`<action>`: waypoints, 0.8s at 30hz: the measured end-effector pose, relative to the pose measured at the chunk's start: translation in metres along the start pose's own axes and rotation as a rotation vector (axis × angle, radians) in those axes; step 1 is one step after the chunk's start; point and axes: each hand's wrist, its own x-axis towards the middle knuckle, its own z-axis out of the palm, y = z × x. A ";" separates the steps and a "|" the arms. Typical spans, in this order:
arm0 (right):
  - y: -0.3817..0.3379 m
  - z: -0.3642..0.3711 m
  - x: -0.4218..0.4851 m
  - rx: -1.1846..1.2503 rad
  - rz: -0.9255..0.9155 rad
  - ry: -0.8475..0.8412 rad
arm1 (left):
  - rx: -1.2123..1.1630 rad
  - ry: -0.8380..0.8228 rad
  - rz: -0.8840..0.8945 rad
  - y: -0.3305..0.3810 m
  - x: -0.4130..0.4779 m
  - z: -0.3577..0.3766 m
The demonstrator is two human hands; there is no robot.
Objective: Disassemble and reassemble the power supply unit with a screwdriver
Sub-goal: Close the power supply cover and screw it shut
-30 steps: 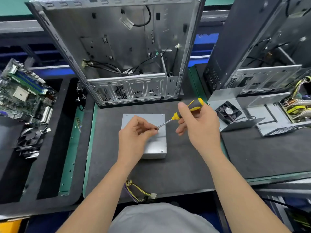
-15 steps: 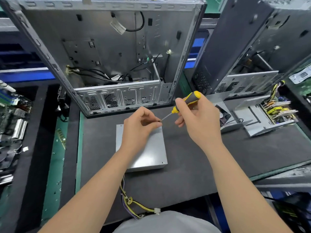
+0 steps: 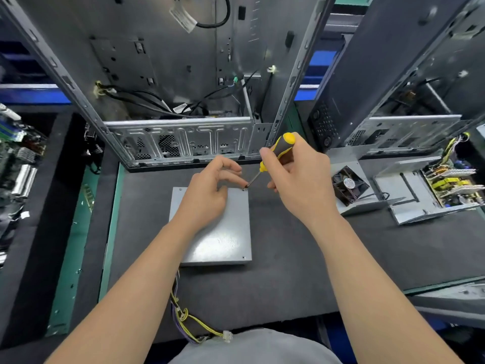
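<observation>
Item: flat grey sheet-metal power supply box (image 3: 215, 232), lying lid-up on the dark-matted tabletop (image 3: 288, 271), with its yellow and purple wire bundle (image 3: 189, 321) trailing toward the near edge.
Right hand (image 3: 301, 179): grip clamped round the yellow-and-black-handled screwdriver (image 3: 279, 149), with the tip set at the lid's far right corner, evidently at a screw.
Left hand (image 3: 207, 195): rests on the lid, grip apart, likely steadying box and tip.
Legible writing: none. The round label on the small black fan (image 3: 347, 185) is too small to read.

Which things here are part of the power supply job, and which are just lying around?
In use: supply, its cables, screwdriver gripped by right hand, left hand beside its tip.
Lying about: case, fan, opened second supply, motherboard at left.
</observation>
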 end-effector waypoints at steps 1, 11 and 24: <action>0.000 0.001 0.000 -0.010 -0.009 -0.006 | -0.004 0.006 -0.001 0.000 -0.001 0.000; -0.005 0.002 0.006 -0.168 -0.193 -0.124 | -0.044 0.023 -0.058 0.004 -0.004 0.001; -0.021 0.005 0.020 -0.196 -0.096 -0.155 | 0.009 0.127 0.032 0.008 -0.002 0.013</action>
